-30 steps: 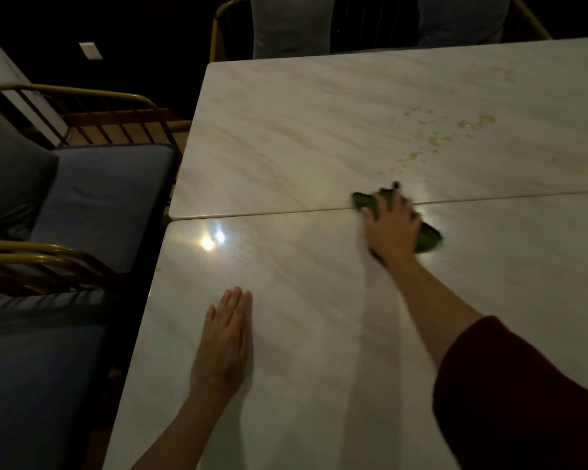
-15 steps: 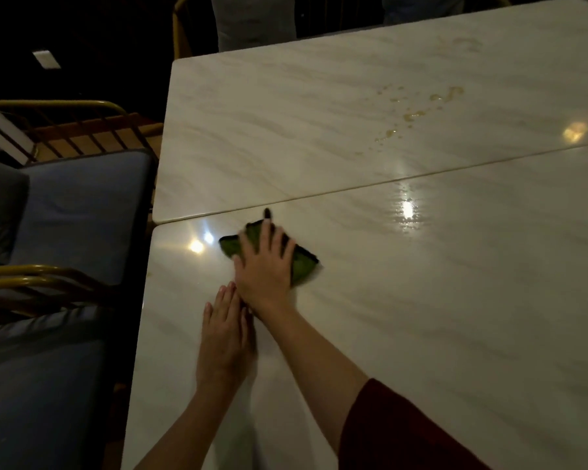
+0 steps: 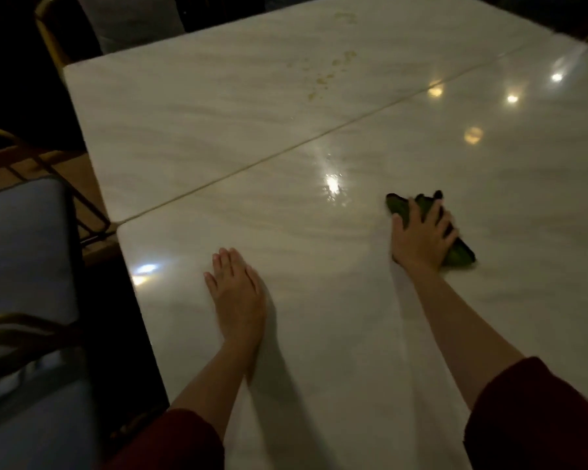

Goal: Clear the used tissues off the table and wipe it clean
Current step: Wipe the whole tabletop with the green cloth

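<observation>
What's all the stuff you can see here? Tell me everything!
table tops: two, white marble, pushed together, filling most of the view
spots: a scatter, yellowish-brown, on the far top
cloth: one, green, on the near top under the right hand
chairs: three, gold frames; two with blue seats at the left, one at the far end
sleeves: two, dark red, bottom edge
left hand: one, flat on the near top
right hand: one, pressing the cloth
</observation>
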